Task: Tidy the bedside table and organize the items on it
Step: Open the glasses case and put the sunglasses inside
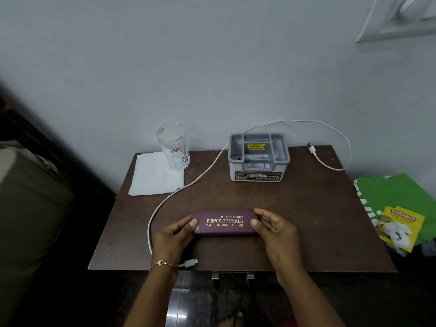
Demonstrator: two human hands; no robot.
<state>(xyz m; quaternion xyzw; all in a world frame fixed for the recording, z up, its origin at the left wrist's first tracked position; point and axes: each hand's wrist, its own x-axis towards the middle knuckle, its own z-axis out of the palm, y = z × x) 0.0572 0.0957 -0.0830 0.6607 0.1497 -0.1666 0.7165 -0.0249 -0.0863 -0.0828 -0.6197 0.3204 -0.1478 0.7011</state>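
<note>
A maroon spectacle case [224, 223] with gold lettering lies shut near the front of the brown bedside table [306, 220]. My left hand [173, 234] grips its left end and my right hand [273, 228] grips its right end, thumbs on the front face. A long white charging cable [188, 185] loops across the table, one plug [188, 263] by my left wrist, the other plug [312, 148] at the back right. A grey compartment organizer [258, 159] stands at the back. A clear drinking glass [173, 146] stands on a folded white napkin [155, 175] at the back left.
The table stands against a pale wall. A bed edge [28, 185] lies to the left. To the right, off the table, a green bag [398, 199] holds a yellow packet [401, 226]. A dark glossy floor shows below the table's front edge.
</note>
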